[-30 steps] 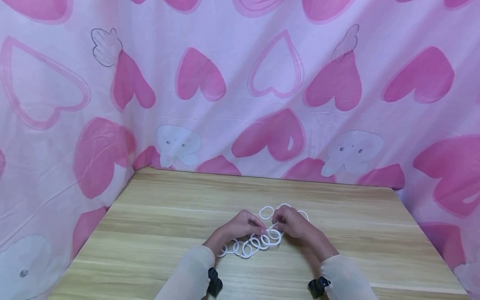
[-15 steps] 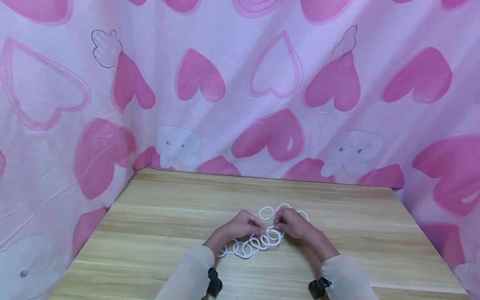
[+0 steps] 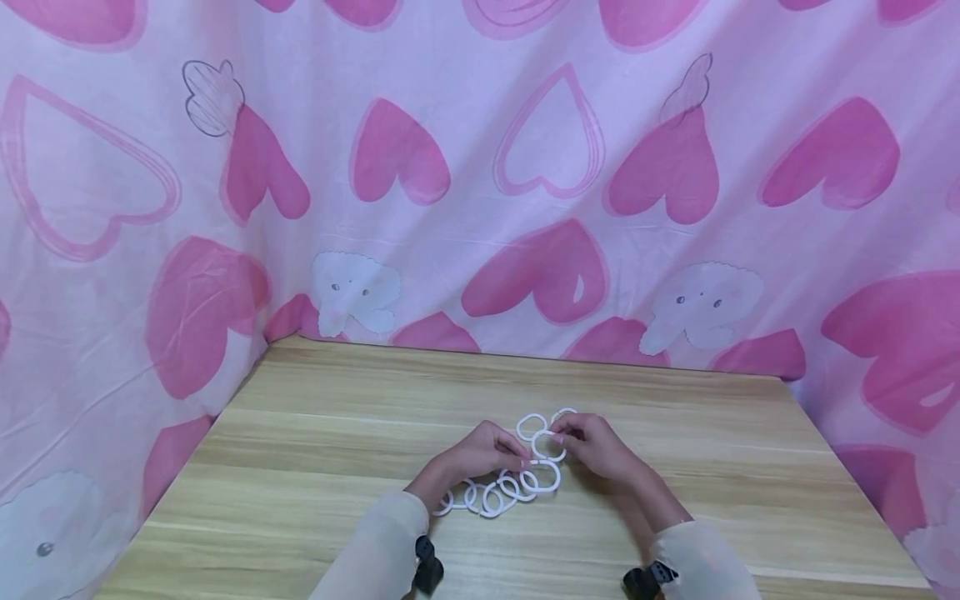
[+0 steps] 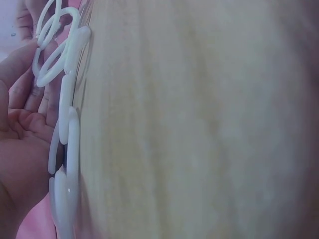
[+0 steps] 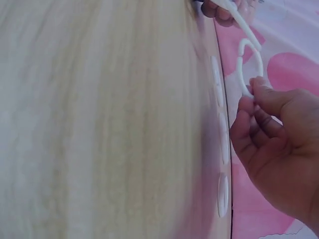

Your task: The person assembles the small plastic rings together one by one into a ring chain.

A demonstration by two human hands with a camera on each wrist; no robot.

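A chain of linked white plastic rings runs along the table beneath my left hand. Thumb and fingers of that hand pinch a ring at the chain's right end. My right hand holds another white ring between thumb and fingertips, raised off the tabletop. A small gap shows in this ring's rim in the right wrist view. It meets or overlaps the chain's end ring; whether the two are hooked together I cannot tell. Part of the chain's left end is hidden behind my left wrist.
Several loose white rings lie flat on the wooden table beyond and under my right hand. A pink heart-patterned curtain hangs along the table's back and sides.
My right hand has shifted slightly right, drawing its ring up and away from the chain's end, so the ring now shows more fully. The left hand stays nearly still.
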